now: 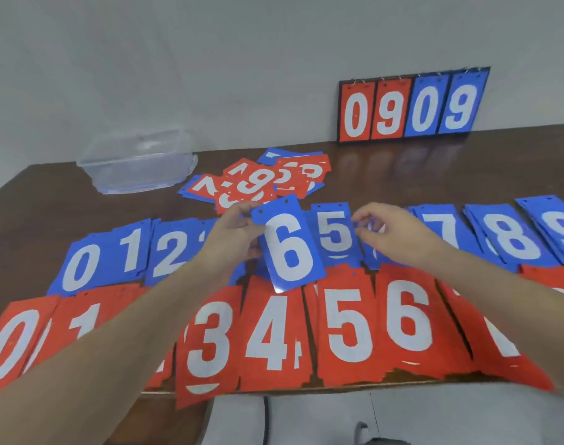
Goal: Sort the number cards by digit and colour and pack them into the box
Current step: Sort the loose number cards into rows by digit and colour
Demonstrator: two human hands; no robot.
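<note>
My left hand [234, 234] pinches a blue card with a white 6 [288, 244] by its upper left edge, lifted above the rows. My right hand [393, 234] hovers just right of it over the blue row, fingers loosely curled and holding nothing. A row of blue card stacks [107, 258] runs from 0 to 9 across the table; the blue 5 stack [335, 232] shows between my hands. A row of red card stacks [348, 329] lies nearer me. An unsorted heap of red and blue cards [258, 183] lies behind. The clear plastic box [139, 162] stands at the back left.
A flip scoreboard [412, 107] showing 0 9 0 9 leans against the wall at the back right. The dark wooden table [49, 200] has its front edge just under the red row, where some red cards overhang. A grey floor lies below.
</note>
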